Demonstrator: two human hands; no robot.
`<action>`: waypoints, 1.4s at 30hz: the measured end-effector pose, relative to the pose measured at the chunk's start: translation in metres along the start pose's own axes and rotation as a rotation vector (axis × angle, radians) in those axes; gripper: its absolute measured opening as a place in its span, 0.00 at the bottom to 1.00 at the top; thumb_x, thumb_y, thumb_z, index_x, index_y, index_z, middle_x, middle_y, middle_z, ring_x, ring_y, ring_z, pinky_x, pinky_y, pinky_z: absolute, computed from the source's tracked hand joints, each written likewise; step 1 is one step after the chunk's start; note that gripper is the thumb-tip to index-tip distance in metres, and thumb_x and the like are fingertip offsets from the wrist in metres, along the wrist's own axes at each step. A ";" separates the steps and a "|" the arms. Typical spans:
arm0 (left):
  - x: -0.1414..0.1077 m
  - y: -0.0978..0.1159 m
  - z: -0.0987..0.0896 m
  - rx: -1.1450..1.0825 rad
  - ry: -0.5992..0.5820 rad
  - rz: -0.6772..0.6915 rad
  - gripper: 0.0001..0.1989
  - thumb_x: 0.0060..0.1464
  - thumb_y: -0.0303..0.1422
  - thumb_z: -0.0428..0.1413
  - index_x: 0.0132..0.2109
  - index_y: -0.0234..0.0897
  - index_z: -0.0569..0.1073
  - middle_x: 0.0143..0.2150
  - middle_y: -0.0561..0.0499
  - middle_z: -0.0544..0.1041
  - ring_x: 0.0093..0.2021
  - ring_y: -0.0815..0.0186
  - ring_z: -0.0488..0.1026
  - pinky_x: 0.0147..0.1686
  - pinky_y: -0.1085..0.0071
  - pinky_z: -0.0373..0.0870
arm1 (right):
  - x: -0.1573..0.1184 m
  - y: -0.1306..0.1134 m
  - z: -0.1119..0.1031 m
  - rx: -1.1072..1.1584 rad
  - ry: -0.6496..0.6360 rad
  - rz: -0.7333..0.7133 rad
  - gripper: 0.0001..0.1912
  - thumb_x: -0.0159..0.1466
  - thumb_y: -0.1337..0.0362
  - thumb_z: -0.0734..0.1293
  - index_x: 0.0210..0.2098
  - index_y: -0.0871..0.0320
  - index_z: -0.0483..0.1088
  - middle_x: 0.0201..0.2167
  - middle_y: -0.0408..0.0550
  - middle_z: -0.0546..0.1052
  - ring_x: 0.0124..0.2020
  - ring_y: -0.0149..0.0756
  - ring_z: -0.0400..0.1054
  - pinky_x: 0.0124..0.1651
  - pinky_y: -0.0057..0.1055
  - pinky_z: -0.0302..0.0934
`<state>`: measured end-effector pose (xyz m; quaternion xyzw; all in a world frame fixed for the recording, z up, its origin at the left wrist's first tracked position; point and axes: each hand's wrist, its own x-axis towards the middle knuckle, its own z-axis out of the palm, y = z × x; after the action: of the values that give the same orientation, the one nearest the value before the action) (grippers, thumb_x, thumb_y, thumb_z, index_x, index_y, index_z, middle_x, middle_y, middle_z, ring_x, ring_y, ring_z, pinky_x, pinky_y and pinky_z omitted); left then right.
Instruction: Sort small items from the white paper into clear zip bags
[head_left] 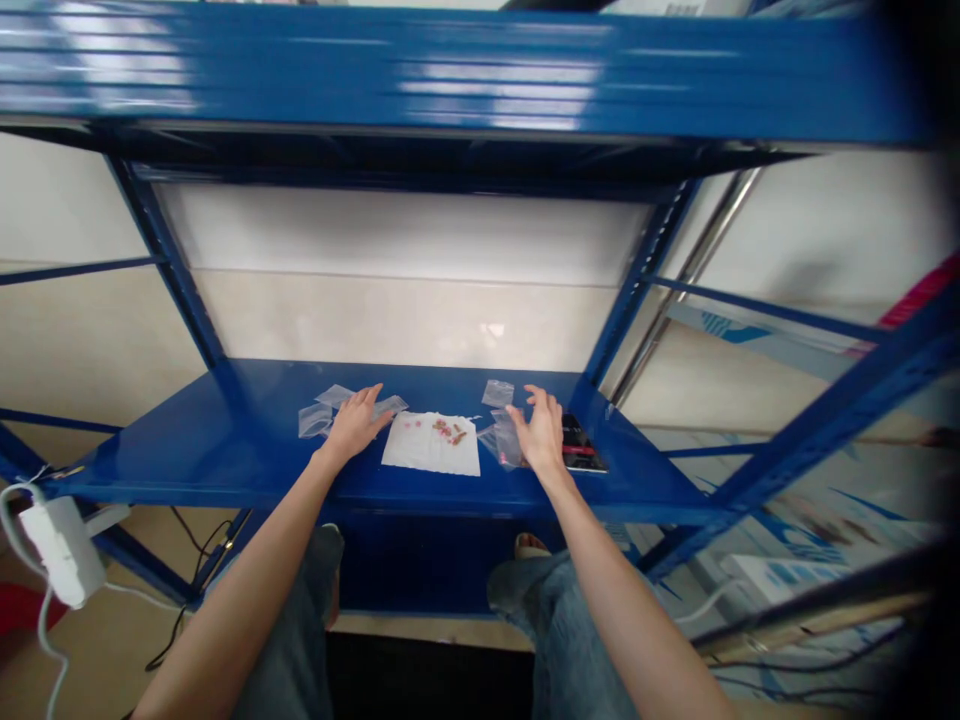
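On the blue shelf lies a white paper sheet with several small pink and brownish pieces on it. My left hand rests over some clear plastic bags to the left of the sheet, its fingers stretched out. To the right of the sheet, my right hand is spread, thumb and fingers apart, beside more clear bags. One small zip bag lies just behind its thumb, and another clear bag lies by the palm. Neither hand visibly grips anything.
A dark, flat printed item lies partly behind my right hand. The blue shelf has uprights at both back corners, and an upper shelf crosses above. A white power strip with cables hangs at the left front.
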<state>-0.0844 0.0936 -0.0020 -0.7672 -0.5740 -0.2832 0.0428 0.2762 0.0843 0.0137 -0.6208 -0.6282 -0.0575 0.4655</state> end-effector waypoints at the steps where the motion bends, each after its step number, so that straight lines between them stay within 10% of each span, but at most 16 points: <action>1: 0.003 -0.003 0.003 0.013 -0.029 -0.002 0.30 0.63 0.44 0.53 0.68 0.41 0.59 0.64 0.37 0.70 0.64 0.47 0.65 0.61 0.51 0.61 | -0.002 -0.003 -0.002 -0.008 0.051 -0.027 0.21 0.64 0.57 0.64 0.55 0.58 0.67 0.44 0.55 0.74 0.47 0.49 0.67 0.50 0.44 0.62; 10: 0.012 0.008 0.000 -0.007 0.025 0.049 0.17 0.65 0.34 0.47 0.53 0.36 0.77 0.47 0.39 0.79 0.56 0.50 0.70 0.54 0.55 0.65 | -0.039 -0.055 -0.021 0.276 0.215 -0.212 0.16 0.67 0.70 0.55 0.47 0.55 0.71 0.44 0.53 0.72 0.49 0.45 0.66 0.55 0.44 0.62; 15: -0.014 0.048 -0.026 -0.294 0.276 0.098 0.13 0.64 0.37 0.52 0.39 0.40 0.81 0.43 0.44 0.81 0.51 0.53 0.73 0.54 0.55 0.66 | -0.068 -0.086 -0.009 0.422 0.052 -0.298 0.16 0.68 0.69 0.58 0.51 0.53 0.72 0.45 0.52 0.73 0.51 0.44 0.67 0.55 0.43 0.62; 23: -0.056 0.112 -0.014 -0.809 0.236 0.146 0.08 0.59 0.37 0.60 0.39 0.40 0.82 0.40 0.45 0.82 0.44 0.57 0.77 0.51 0.58 0.70 | -0.094 -0.105 0.007 0.611 -0.034 -0.308 0.07 0.68 0.64 0.65 0.43 0.53 0.75 0.43 0.51 0.75 0.49 0.43 0.69 0.54 0.42 0.63; 29: -0.058 0.108 -0.006 -0.486 0.096 0.236 0.21 0.58 0.28 0.56 0.58 0.43 0.76 0.56 0.45 0.78 0.59 0.53 0.72 0.60 0.53 0.64 | -0.103 -0.099 -0.003 0.474 -0.109 -0.489 0.09 0.66 0.68 0.65 0.41 0.50 0.77 0.42 0.48 0.78 0.49 0.43 0.69 0.55 0.47 0.63; 42: -0.055 0.100 -0.029 -0.172 0.132 0.414 0.22 0.60 0.27 0.52 0.61 0.42 0.73 0.60 0.45 0.75 0.65 0.51 0.64 0.60 0.50 0.59 | -0.109 -0.103 0.002 0.415 -0.110 -0.736 0.24 0.63 0.78 0.60 0.53 0.53 0.74 0.55 0.52 0.76 0.61 0.45 0.66 0.60 0.51 0.65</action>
<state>-0.0151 0.0015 0.0221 -0.8493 -0.3739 -0.3656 0.0719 0.1671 -0.0167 -0.0068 -0.2505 -0.8300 -0.0588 0.4948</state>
